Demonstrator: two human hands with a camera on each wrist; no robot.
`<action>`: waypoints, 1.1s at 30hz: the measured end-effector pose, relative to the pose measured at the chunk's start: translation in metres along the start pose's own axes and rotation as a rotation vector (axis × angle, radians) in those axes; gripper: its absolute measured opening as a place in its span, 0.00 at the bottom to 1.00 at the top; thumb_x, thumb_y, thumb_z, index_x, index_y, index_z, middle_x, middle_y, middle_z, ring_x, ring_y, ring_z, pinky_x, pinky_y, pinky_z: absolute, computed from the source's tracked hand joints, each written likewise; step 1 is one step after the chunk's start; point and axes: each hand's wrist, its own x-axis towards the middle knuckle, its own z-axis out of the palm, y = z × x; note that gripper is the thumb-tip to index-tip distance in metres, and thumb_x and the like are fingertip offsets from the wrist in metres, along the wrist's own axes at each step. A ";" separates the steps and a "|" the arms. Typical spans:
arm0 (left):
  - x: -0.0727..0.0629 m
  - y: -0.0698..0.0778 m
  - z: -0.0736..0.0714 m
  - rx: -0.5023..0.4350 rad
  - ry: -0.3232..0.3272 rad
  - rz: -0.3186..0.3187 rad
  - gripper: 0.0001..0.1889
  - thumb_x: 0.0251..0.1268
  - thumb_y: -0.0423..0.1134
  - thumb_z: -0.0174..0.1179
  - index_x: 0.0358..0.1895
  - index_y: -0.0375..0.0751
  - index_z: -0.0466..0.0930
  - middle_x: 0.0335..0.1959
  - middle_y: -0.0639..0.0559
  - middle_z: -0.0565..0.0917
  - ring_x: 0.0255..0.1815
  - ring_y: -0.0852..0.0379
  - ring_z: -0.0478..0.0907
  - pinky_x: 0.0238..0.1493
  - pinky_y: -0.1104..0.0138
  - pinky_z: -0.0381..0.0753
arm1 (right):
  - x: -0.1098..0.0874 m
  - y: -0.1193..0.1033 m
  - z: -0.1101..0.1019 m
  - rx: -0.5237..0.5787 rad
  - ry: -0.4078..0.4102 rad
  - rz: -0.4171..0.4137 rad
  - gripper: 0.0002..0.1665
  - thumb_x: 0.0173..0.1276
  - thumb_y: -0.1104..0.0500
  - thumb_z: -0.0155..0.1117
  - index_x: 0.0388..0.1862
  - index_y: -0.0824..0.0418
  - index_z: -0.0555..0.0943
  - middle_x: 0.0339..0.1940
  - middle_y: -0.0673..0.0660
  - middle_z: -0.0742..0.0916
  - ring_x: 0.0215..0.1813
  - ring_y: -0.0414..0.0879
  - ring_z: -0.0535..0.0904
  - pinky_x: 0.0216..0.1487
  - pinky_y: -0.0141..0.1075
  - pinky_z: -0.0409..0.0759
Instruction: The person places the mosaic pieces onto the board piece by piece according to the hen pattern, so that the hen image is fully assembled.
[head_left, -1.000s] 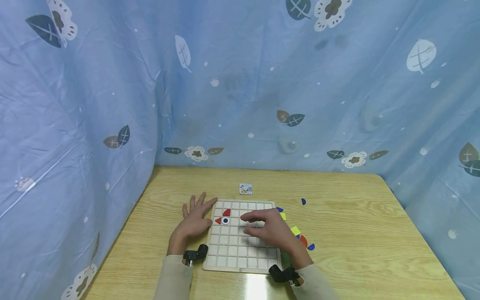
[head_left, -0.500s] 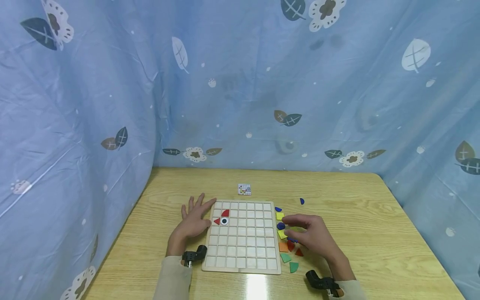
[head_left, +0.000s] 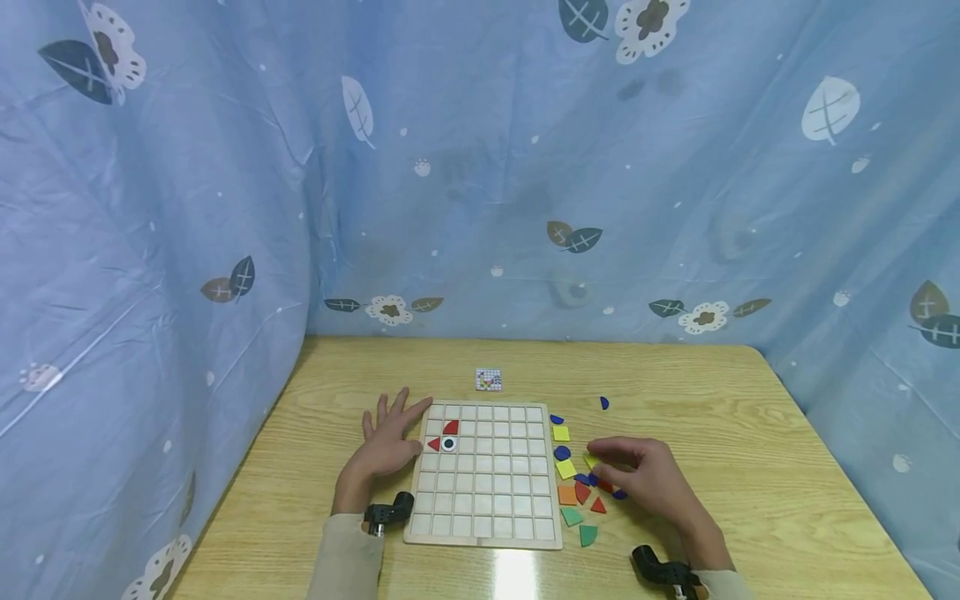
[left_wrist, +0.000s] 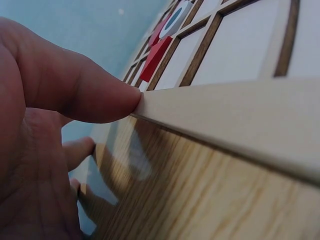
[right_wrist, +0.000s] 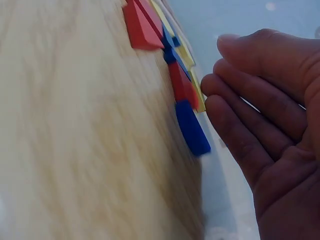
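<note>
A wooden grid board (head_left: 483, 544) lies on the table, with a red quarter-circle piece (head_left: 451, 427), a red triangle (head_left: 434, 444) and a white eye piece (head_left: 448, 443) in its upper left cells. My left hand (head_left: 386, 450) rests at the board's left edge, fingers spread; in the left wrist view the thumb (left_wrist: 100, 90) touches the rim. Right of the board, my right hand (head_left: 645, 475) hovers over loose pieces, thumb and fingers apart around a yellow square (head_left: 591, 460). The right wrist view shows nothing between the fingers; a blue piece (right_wrist: 192, 129) lies near them.
Beside the board's right edge lie several pieces, among them a blue circle (head_left: 562, 452), an orange square (head_left: 567, 495) and a green quarter circle (head_left: 588, 535). A blue half circle (head_left: 604, 402) lies farther back. A small pattern card (head_left: 489, 380) sits behind the board.
My right hand has moved from above the board to the right, over the loose pieces, and slightly farther right since half a second ago. The left hand has stayed at the board's edge.
</note>
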 end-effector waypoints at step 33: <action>0.001 0.000 0.001 0.000 0.005 -0.002 0.46 0.59 0.29 0.56 0.87 0.46 0.64 0.92 0.32 0.41 0.90 0.25 0.21 0.78 0.27 0.14 | -0.007 0.009 -0.019 -0.065 0.085 0.053 0.22 0.70 0.64 0.79 0.62 0.57 0.91 0.57 0.55 0.94 0.58 0.47 0.93 0.58 0.27 0.86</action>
